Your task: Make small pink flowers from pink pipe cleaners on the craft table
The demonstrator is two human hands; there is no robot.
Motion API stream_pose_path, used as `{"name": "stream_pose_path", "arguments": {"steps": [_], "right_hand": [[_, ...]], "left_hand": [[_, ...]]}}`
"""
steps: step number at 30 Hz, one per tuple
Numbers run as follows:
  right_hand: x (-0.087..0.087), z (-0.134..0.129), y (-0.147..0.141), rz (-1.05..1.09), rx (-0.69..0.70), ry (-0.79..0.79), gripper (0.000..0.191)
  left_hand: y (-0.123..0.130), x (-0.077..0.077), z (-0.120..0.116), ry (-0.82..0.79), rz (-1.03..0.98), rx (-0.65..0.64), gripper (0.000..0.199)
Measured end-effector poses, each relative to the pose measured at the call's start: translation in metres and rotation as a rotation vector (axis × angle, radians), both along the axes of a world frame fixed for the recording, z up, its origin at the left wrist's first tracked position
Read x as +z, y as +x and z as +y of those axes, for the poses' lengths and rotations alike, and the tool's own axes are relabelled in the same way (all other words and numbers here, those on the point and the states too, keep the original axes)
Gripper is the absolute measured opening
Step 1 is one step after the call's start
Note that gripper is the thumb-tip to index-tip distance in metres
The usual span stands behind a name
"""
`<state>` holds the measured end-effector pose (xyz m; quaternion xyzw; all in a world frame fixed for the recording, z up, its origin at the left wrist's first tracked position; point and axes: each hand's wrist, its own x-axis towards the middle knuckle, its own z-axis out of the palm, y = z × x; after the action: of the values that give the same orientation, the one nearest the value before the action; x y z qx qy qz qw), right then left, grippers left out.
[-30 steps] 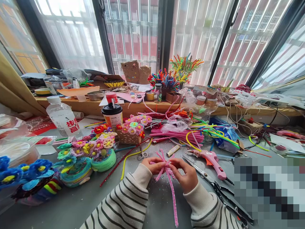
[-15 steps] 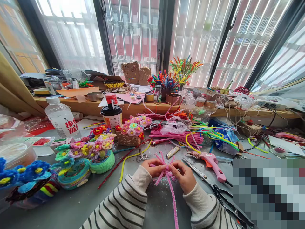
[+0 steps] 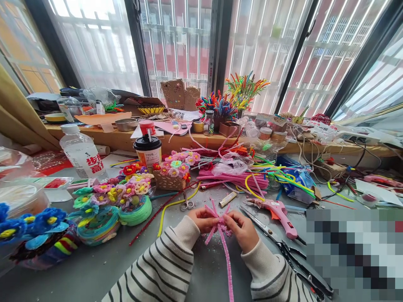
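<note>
Hands (image 3: 243, 233) close together, pinching pink chenille stems (image 3: 225, 251), forearms (image 3: 160, 266) angled inward

The left forearm (image 3: 157, 268) slants from the near edge toward the far right, and the right forearm (image 3: 278, 274) slants toward the far left, both in striped sleeves with pale cuffs over the wrists. The left hand (image 3: 204, 219) and right hand (image 3: 243, 230) face each other, close but slightly apart, fingers bent, thumbs and fingertips pinched. The right wrist sits nearer than the left.
</note>
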<state>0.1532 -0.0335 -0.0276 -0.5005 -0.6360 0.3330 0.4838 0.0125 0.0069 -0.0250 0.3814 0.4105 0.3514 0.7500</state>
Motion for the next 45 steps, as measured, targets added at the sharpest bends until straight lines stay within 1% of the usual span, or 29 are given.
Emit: {"name": "stream_pose_path", "arguments": {"steps": [2, 5, 7, 10, 12, 17, 21, 24, 28, 32, 35, 38, 45], "right_hand": [[0.002, -0.001, 0.004, -0.079, -0.022, 0.109, 0.021], [0.004, -0.003, 0.007, -0.263, -0.085, 0.355, 0.009], [0.005, -0.004, 0.008, -0.371, -0.095, 0.484, 0.010], [0.005, -0.006, 0.007, -0.481, -0.074, 0.608, 0.014], [0.004, -0.007, 0.006, -0.531, -0.066, 0.655, 0.016], [0.003, -0.005, 0.004, -0.657, -0.103, 0.696, 0.014], [0.004, -0.006, 0.002, -0.737, -0.137, 0.717, 0.012], [0.002, -0.007, 0.000, -0.746, -0.151, 0.730, 0.011], [0.000, -0.007, -0.002, -0.686, -0.184, 0.712, 0.010], [0.000, -0.007, -0.003, -0.572, -0.202, 0.653, 0.010], [0.000, -0.007, -0.004, -0.553, -0.198, 0.621, 0.010], [0.000, -0.007, -0.004, -0.598, -0.200, 0.634, 0.011], [-0.001, -0.006, -0.004, -0.731, -0.188, 0.652, 0.015]], "left_hand": [[-0.001, 0.002, 0.001, -0.049, 0.001, -0.009, 0.028], [-0.003, 0.004, 0.001, -0.093, -0.015, -0.035, 0.029], [-0.004, 0.005, 0.000, -0.102, -0.025, -0.048, 0.029], [-0.003, 0.006, -0.001, -0.090, -0.037, -0.051, 0.027], [-0.002, 0.007, -0.002, -0.083, -0.039, -0.049, 0.028], [-0.002, 0.005, -0.002, -0.047, -0.031, -0.011, 0.031], [-0.001, 0.002, -0.001, 0.057, 0.034, 0.049, 0.031], [-0.001, 0.002, -0.001, 0.144, 0.124, 0.086, 0.031], [0.000, 0.007, -0.003, 0.245, 0.160, 0.107, 0.030], [-0.001, 0.012, -0.006, 0.280, 0.143, 0.080, 0.026], [-0.002, 0.014, -0.007, 0.251, 0.108, 0.053, 0.025], [-0.002, 0.015, -0.006, 0.242, 0.122, 0.034, 0.027], [0.000, 0.009, -0.004, 0.330, 0.221, 0.024, 0.030]]}}
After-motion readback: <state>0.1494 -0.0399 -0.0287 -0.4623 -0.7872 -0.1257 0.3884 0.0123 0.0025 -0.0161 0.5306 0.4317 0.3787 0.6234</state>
